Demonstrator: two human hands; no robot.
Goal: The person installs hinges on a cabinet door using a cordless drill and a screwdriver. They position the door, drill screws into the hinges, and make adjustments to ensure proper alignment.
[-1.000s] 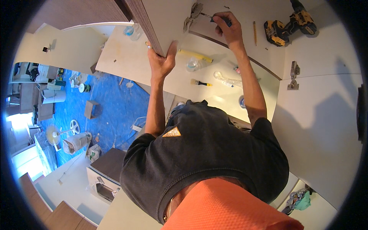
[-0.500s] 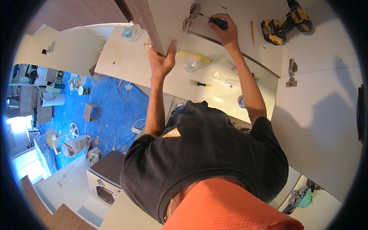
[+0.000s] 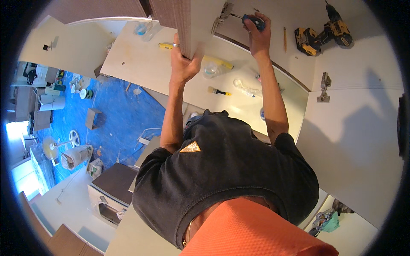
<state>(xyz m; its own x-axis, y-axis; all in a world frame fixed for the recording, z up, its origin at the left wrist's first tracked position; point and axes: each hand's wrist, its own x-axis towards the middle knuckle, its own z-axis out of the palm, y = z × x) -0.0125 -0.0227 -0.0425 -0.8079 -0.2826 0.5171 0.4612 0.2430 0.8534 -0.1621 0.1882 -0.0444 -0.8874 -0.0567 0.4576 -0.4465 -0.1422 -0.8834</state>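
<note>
My left hand is clasped round the lower edge of a cabinet door, with the thumb on its pale face and the fingers on the wood-grain side. My right hand grips the dark blue handle of a screwdriver. The thin shaft points left to a metal hinge between the door and the cabinet; its tip meets the hinge area, but the screw is too small to make out. On the cabinet floor, right of this hand, lies a pencil.
A yellow-and-black cordless drill lies further right. Another hinge is fixed to the white panel. Below, a pale worktop carries a yellow bar, a clear cup and a paintbrush. Blue sheeting covers the floor at left.
The whole view has shifted slightly. My right-hand fingers have changed their hold on the screwdriver handle, which stays at the hinge. My left hand keeps hold of the door.
</note>
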